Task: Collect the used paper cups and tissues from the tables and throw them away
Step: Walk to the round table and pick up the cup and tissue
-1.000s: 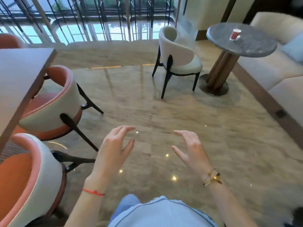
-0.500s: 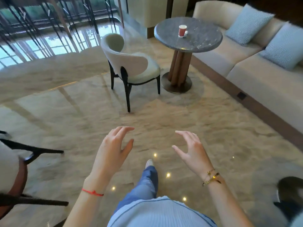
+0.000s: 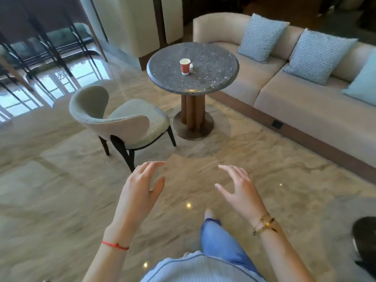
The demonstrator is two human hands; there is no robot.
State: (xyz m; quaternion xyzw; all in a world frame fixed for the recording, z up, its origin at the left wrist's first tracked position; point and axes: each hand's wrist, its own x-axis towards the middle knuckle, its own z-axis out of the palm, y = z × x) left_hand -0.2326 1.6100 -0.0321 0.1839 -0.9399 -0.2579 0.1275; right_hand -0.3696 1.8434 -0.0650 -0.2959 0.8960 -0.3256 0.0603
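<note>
A red paper cup (image 3: pixel 185 66) stands upright near the middle of a round grey stone table (image 3: pixel 215 78). A small white tissue (image 3: pixel 191 67) lies right behind the cup, touching it. My left hand (image 3: pixel 140 192) and my right hand (image 3: pixel 240 192) hover in front of me over the marble floor, well short of the table. Both hands are empty, with fingers spread and slightly curled.
A pale upholstered chair (image 3: pixel 122 121) stands left of the table, between it and me. A long beige sofa (image 3: pixel 305 98) with blue cushions (image 3: pixel 262 37) runs along the right. A dark object (image 3: pixel 364 241) sits at the right edge. Glass doors with dark bars lie far left.
The view has swung and moved closer to the round table, which now sits larger and nearer the middle. The orange chairs have left the view. My hands keep the same spread pose.
</note>
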